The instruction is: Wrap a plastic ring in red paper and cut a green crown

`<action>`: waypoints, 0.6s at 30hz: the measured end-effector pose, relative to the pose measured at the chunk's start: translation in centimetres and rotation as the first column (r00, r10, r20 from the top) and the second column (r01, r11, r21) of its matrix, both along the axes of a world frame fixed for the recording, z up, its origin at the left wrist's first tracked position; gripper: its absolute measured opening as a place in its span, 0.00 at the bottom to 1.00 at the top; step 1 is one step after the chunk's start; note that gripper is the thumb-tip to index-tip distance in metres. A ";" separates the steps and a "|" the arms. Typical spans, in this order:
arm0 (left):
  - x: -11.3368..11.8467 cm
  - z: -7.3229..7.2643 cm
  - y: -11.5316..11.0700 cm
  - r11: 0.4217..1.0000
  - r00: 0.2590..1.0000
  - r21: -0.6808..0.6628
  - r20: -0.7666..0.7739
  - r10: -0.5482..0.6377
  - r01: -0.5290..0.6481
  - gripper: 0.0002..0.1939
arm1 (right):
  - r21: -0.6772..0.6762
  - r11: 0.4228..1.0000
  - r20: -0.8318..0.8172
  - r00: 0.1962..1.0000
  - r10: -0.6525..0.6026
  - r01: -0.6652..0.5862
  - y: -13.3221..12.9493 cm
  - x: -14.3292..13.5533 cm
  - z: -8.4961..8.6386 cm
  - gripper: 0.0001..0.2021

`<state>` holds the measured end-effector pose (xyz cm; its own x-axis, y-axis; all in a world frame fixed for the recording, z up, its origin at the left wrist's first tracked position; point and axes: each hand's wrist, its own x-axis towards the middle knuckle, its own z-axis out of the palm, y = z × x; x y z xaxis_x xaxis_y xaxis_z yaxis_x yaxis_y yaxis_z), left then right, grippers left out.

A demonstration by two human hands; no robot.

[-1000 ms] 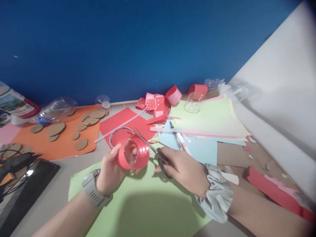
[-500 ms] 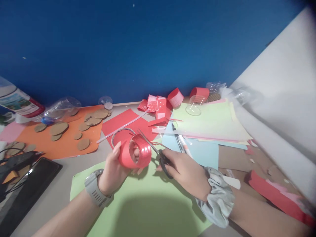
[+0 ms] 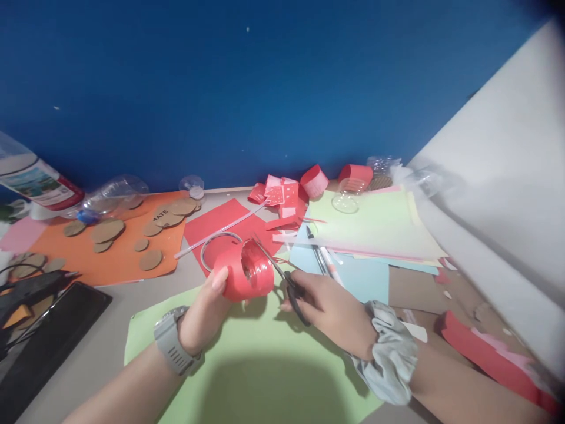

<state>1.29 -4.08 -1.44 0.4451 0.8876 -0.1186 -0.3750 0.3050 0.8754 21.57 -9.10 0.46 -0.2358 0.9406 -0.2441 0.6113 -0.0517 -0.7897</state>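
Observation:
My left hand (image 3: 207, 315) grips a clear plastic ring wrapped in red paper (image 3: 233, 279), the thumb on its outer wall and the fingers beneath. Its open end, with a ragged rim, faces right and shows shiny plastic inside. In my right hand (image 3: 326, 309) are black-handled scissors (image 3: 276, 266), fingers through the loops. The blades point up and left, just beside the ring's rim; whether they touch it I cannot tell. Both hands are above a light green sheet (image 3: 265, 347). Behind the ring lies a round silvery hoop (image 3: 206, 242) on red paper (image 3: 229, 219).
Cardboard discs (image 3: 108, 230) lie on orange paper (image 3: 163, 259) at left, near a plastic bottle piece (image 3: 117, 194) and a black phone-like slab (image 3: 57, 341). Red paper scraps (image 3: 282, 194) stand by the blue wall (image 3: 265, 106). Pens (image 3: 316, 250) and pale sheets (image 3: 375, 221) are at right.
My left hand has turned the red-wrapped ring so its opening faces more to the right, and shifted it slightly right. My right hand with the scissors has barely moved.

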 end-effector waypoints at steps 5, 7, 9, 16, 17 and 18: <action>0.2 0.2 -0.1 1.000 1.000 -0.003 0.027 0.010 -0.010 0.15 | 0.071 0.997 0.038 0.999 0.009 -0.012 0.1 -0.1 0.1 0.15; 0.1 0.1 -0.2 1.000 1.000 0.012 0.014 -0.019 0.019 0.15 | 0.074 0.997 0.037 0.999 0.012 -0.014 0.1 -0.1 0.1 0.15; 0.1 -0.1 -0.2 0.999 0.999 0.016 0.014 -0.035 0.035 0.15 | 0.070 0.997 0.032 0.999 0.010 -0.012 0.1 -0.1 0.0 0.15; 0.3 0.1 -0.1 0.999 0.997 -0.005 0.061 -0.048 0.049 0.16 | 0.085 0.996 0.053 0.999 0.006 -0.010 -0.1 -0.1 -0.3 0.15; 0.3 0.2 -0.1 0.999 0.997 -0.015 0.069 -0.039 0.040 0.16 | 0.085 0.996 0.051 0.999 0.001 -0.006 -0.2 -0.1 -0.4 0.14; 0.3 0.2 -0.1 0.999 0.997 -0.022 0.072 -0.035 0.036 0.16 | 0.084 0.996 0.046 0.999 -0.004 0.000 -0.2 -0.1 -0.4 0.14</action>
<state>1.62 -4.16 -1.23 0.4845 0.8684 -0.1052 -0.4253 0.3389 0.8392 21.46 -9.26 0.05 -0.2239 0.9587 -0.1751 0.6471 0.0119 -0.7623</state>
